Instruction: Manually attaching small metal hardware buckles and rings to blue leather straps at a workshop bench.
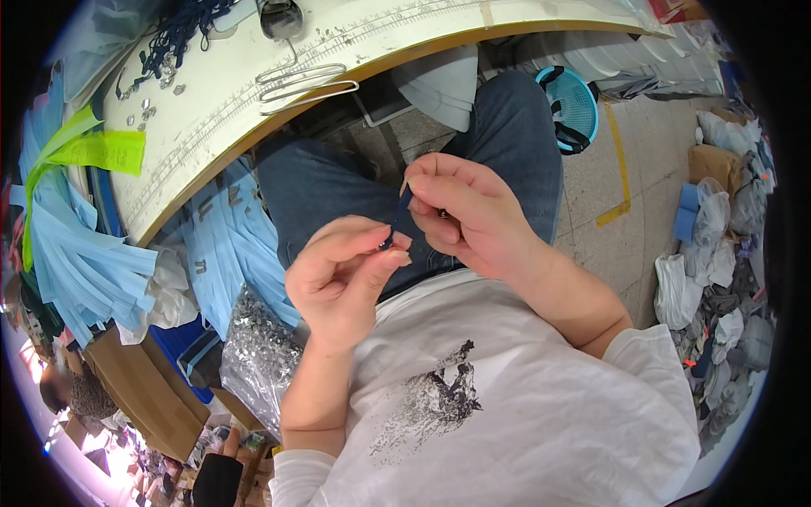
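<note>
A short piece of narrow navy strap [403,208] is stretched between my hands, above my lap. My left hand [342,275] pinches its lower end between thumb and fingertips, where a small dark piece shows. With thumb and forefinger my right hand [473,207] grips the upper end. Beneath its curled fingers a tiny dark, shiny bit [443,214] peeks out, too small to make out. On the table at upper left lie a tangle of navy straps [182,38] and several small metal pieces [145,110].
The white table [228,93] has ruler markings and a curved edge. A bent wire rack [306,84] sits at that edge. Light blue strips [76,253] hang at left, above a clear bag of small metal parts [260,346]. A blue basket [579,103] stands on the floor; bagged goods [714,279] pile at right.
</note>
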### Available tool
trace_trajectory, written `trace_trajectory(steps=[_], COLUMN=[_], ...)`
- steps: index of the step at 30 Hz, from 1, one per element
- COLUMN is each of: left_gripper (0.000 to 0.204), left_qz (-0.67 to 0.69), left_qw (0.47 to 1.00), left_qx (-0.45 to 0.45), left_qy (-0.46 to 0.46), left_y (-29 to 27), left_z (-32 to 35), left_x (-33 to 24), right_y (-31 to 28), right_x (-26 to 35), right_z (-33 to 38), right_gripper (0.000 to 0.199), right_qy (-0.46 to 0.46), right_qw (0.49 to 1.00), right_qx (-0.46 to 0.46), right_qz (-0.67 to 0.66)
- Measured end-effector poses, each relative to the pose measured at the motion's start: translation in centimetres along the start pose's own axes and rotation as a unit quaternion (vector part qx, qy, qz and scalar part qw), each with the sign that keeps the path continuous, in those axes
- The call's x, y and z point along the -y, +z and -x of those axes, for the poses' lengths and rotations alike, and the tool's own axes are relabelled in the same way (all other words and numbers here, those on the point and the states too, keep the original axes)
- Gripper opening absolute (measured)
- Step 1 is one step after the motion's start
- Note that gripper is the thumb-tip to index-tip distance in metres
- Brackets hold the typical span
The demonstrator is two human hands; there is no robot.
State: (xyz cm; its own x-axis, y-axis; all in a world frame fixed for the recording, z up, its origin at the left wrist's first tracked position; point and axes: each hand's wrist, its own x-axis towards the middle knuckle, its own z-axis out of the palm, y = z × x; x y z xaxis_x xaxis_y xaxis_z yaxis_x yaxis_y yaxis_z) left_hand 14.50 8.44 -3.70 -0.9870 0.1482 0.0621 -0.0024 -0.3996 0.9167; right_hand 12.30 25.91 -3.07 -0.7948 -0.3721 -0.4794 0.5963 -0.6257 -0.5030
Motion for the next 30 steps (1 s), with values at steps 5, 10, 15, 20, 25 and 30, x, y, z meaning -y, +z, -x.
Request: trace_trajectory(steps=[5, 10, 15, 20, 25, 30], left_gripper=[0.024, 0.038, 0.034, 0.028, 0.019, 0.025], left_qz=[0.011, -0.031, -0.121, -0.166, -0.51, -0.701], left_qw=[0.999, 0.998, 0.989, 0.979, 0.84, 0.688], left_qx=[0.002, -0.058, -0.077, -0.119, -0.128, -0.099], left_qy=[0.043, 0.008, -0.019, 0.013, 0.137, 0.16], left_y=[-0.3, 0.1, -0.5, -2.9, -5.8, -8.6], left_z=[-0.3, -0.9, -1.2, -2.2, -11.0, -18.7], left_x=[0.3, -0.9, -1.5, -2.9, -5.9, -7.0], right_y=[0.8, 4.6, 6.2, 4.9, 0.7, -0.8], right_x=[1.0, 7.0, 17.0, 15.7, 6.9, 1.5], right_z=[-0.1, -0.7, -7.4, -6.1, -1.8, 0.0], right_gripper=[0.011, 0.013, 0.013, 0.015, 0.015, 0.015], right_qy=[0.007, -0.287, -0.563, -0.323, -0.056, 0.02], right_qw=[0.999, 0.898, 0.665, 0.925, 0.998, 1.0], right_qx=[-0.014, -0.018, -0.023, 0.065, -0.006, -0.006], right_qz=[0.027, 0.333, 0.49, 0.191, 0.029, 0.022])
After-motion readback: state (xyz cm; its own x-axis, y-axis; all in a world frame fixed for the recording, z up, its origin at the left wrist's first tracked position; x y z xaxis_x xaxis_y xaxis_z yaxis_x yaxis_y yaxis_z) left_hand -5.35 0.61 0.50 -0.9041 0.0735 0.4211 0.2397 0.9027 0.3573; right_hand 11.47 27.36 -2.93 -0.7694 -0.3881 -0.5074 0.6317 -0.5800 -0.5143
